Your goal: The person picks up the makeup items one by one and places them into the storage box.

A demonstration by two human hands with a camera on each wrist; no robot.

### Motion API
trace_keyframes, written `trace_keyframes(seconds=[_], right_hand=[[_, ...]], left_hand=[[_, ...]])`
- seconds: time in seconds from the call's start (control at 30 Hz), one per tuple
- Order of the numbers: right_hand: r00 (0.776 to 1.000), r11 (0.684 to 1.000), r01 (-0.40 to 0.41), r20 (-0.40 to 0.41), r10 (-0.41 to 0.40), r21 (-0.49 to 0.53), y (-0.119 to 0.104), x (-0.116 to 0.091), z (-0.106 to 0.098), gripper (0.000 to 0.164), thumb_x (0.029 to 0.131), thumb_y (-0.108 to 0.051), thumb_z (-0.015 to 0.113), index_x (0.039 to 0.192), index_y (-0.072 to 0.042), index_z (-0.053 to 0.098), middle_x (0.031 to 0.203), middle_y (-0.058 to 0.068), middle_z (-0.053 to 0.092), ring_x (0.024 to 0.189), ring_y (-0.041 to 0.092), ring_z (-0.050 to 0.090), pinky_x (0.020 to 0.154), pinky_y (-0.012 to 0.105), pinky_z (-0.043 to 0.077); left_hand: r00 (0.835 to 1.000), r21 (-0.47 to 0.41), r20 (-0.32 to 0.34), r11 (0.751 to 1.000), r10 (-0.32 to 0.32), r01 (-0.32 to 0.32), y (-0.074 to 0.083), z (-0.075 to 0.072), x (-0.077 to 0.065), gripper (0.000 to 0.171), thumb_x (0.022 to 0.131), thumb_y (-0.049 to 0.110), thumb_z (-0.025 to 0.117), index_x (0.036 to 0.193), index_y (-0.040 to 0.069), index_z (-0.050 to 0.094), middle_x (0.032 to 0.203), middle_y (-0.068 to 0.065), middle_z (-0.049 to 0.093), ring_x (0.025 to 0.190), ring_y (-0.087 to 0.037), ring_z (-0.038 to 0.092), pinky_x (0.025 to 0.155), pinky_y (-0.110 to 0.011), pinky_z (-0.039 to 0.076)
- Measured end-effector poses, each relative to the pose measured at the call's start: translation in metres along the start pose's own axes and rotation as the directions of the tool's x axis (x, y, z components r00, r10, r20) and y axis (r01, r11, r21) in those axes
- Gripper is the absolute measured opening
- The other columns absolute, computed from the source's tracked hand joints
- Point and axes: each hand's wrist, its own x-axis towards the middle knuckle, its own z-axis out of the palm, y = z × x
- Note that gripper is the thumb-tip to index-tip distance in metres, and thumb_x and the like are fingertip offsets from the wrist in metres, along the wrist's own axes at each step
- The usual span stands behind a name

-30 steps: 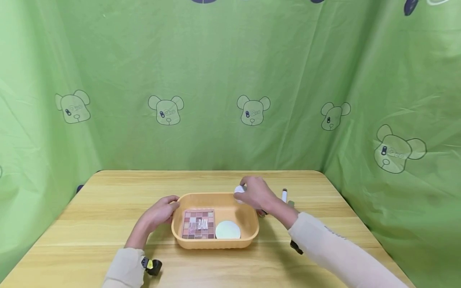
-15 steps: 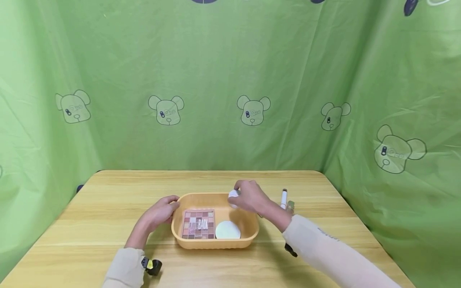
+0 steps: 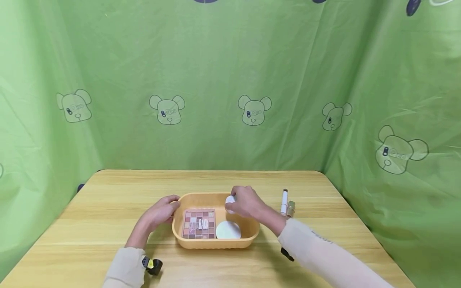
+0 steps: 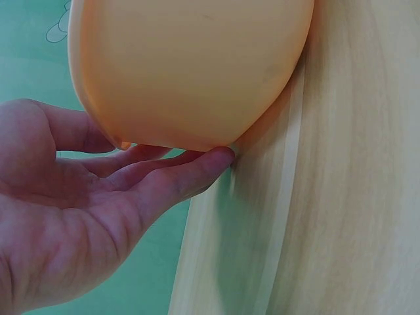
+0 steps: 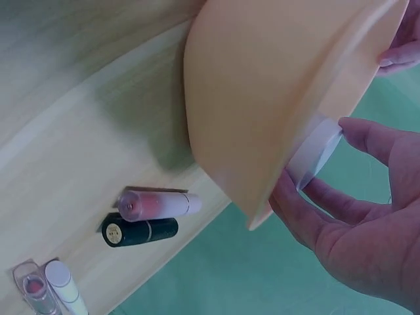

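Observation:
My left hand [image 3: 163,210] holds the left end of an orange plastic basket [image 3: 216,244], the thumb at the rim and the fingers against the outer wall [image 4: 190,79]. Over the basket's back right part, my right hand [image 3: 248,203] pinches a small white round case [image 5: 316,152] between thumb and fingers. In the right wrist view the case is tilted and lies just past the basket's rim. Inside the basket, an eyeshadow palette [image 3: 199,225] lies on the left. A larger white round disc [image 3: 228,230] lies to the right of it.
Right of the basket, a white tube [image 3: 284,199] and a greenish tube [image 3: 291,207] lie on the wooden table [image 3: 108,224]. The right wrist view shows a pink lipstick tube [image 5: 157,205], a dark one [image 5: 141,231] and two more tubes. A green curtain [image 3: 216,148] hangs behind.
My right hand has moved left and lower over the basket with the white round case, uncovering more of the tubes on the table. My left hand stays at the basket's end.

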Motion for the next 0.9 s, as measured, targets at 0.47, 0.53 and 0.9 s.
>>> trace_keyframes(seconds=[0.47, 0.53, 0.9], right_hand=[[0.999, 1.000, -0.030, 0.023, 0.031, -0.004, 0.004, 0.001, 0.014, 0.043, 0.084, -0.025, 0.079, 0.114, 0.003, 0.066, 0.090, 0.012, 0.068, 0.072, 0.018, 0.060, 0.058, 0.026, 0.052], [0.999, 1.000, -0.023, 0.028, 0.023, 0.003, 0.004, 0.000, 0.016, 0.042, 0.084, -0.023, 0.079, 0.113, 0.004, 0.066, 0.088, 0.012, 0.067, 0.071, 0.019, 0.060, 0.058, 0.026, 0.052], [0.998, 1.000, -0.003, 0.060, 0.005, -0.021, 0.002, -0.002, 0.021, 0.041, 0.084, -0.021, 0.078, 0.115, 0.004, 0.066, 0.085, 0.010, 0.067, 0.069, 0.017, 0.059, 0.057, 0.025, 0.053]], left_hand=[[1.000, 0.006, 0.009, 1.000, 0.006, -0.006, 0.001, 0.000, 0.000, 0.043, 0.107, 0.018, 0.038, 0.141, -0.007, 0.048, 0.130, -0.023, 0.061, 0.117, -0.030, 0.063, 0.095, -0.045, 0.057], [1.000, 0.001, 0.010, 1.000, 0.006, -0.006, 0.001, 0.000, 0.000, 0.043, 0.107, 0.018, 0.038, 0.141, -0.007, 0.048, 0.131, -0.024, 0.061, 0.119, -0.032, 0.062, 0.096, -0.046, 0.056], [1.000, -0.006, 0.014, 1.000, 0.010, -0.010, 0.001, 0.000, 0.000, 0.041, 0.107, 0.017, 0.038, 0.138, -0.007, 0.050, 0.131, -0.024, 0.061, 0.120, -0.032, 0.062, 0.097, -0.047, 0.056]])
